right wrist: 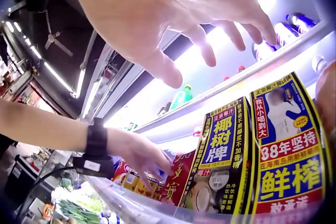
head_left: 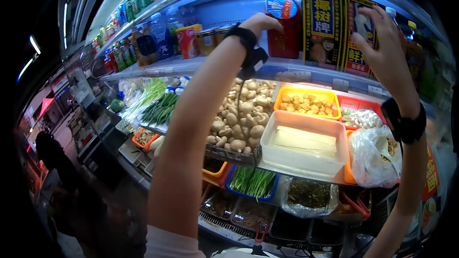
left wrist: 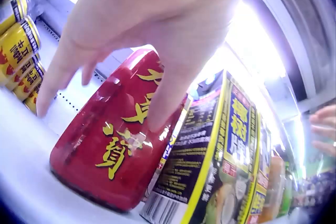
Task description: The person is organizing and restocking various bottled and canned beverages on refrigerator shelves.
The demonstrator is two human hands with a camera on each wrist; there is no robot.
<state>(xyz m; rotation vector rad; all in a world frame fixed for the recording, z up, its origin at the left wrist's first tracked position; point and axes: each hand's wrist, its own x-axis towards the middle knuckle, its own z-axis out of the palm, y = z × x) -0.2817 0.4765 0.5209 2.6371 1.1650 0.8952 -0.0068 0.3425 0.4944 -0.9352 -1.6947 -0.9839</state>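
Observation:
A red bottle [head_left: 283, 33] with a red cap and yellow characters stands on the upper shelf. My left hand [head_left: 258, 23] is at its left side in the head view. In the left wrist view the thumb overlaps the bottle's front, while the other fingers reach down to its left and behind it, spread apart. To the right of the bottle are two black-and-yellow cartons, the left carton [right wrist: 223, 161] showing coconuts and the right carton [right wrist: 286, 145] a figure in white. My right hand [head_left: 380, 45] hovers before the right carton with its fingers spread and nothing held.
Yellow cans [left wrist: 21, 50] and plastic bottles [head_left: 162, 36] stand left of the red bottle. A transparent shelf lip [head_left: 306, 70] runs along the front. Below lie mushrooms [head_left: 244, 110], an orange basket [head_left: 306, 91] of tofu cubes and a white tub [head_left: 306, 162] of pale sheets.

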